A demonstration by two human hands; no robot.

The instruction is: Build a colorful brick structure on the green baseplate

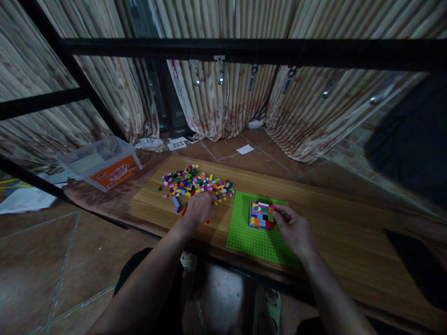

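Note:
My left hand (200, 208) is at the near edge of a loose pile of small coloured toy bricks (190, 180), on the wooden board. Its fingers are curled together, and what they hold, if anything, is hidden. My right hand (295, 228) pinches an orange-red toy brick (270, 208) at the upper right corner of a multicoloured brick block (260, 218). That block stands on a green studded baseplate (240, 232). Its top is made of rows of orange, blue, purple, red and white bricks.
A clear plastic tub (99, 160) with an orange label stands at the left end. The wooden board (335, 223) runs right to a dark flat object (417, 263). A black metal bar with hooks (220, 70) crosses above. Striped curtains (223, 102) hang behind; papers (245, 149) lie on the tiled floor.

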